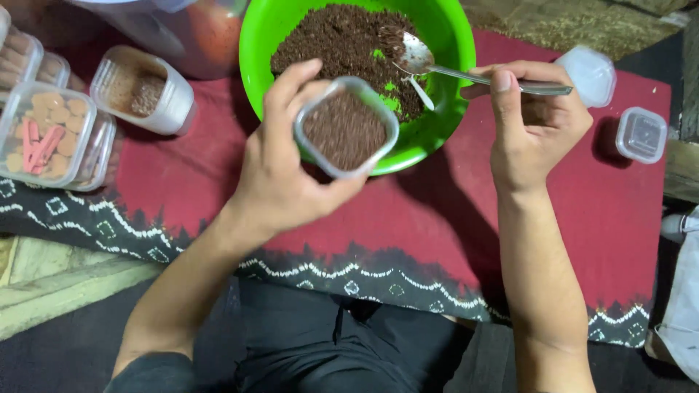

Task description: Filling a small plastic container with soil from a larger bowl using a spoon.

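L hand (280, 175) holds a small clear tub (346, 127) from the left & below, thumb over the far-left rim, fingers wrapped under; grip is closed round it. Tub is full of dark brown crumbs, nearly to the rim, and hangs over the near edge of the green bowl (455, 44). R hand (535, 120) pinches a metal spoon (466, 69) by the handle, grip tight, thumb on top. Spoon bowl rests on the brown heap (338, 40) inside the green bowl, just far of the tub; a few crumbs stick to it. Bare green patches show between heap & tub.

Everything sits on a red cloth (429, 211) w/ a dark near border & white pattern, spread over the person's lap.

Left side: open tub (142, 91) w/ lighter brown powder, lying tilted. Further left, lidded tub (47, 131) w/ tan biscuit pieces & pink sticks, stacked w/ others like it; more tubs at the far-left edge, partly cut off.

Right side: two small lidded tubs, one (591, 73) just far of the R hand, touching the spoon handle's end or right behind it, can't tell; other (641, 135) further right, apart from it.

Large clear container at far left of the bowl, blurred.
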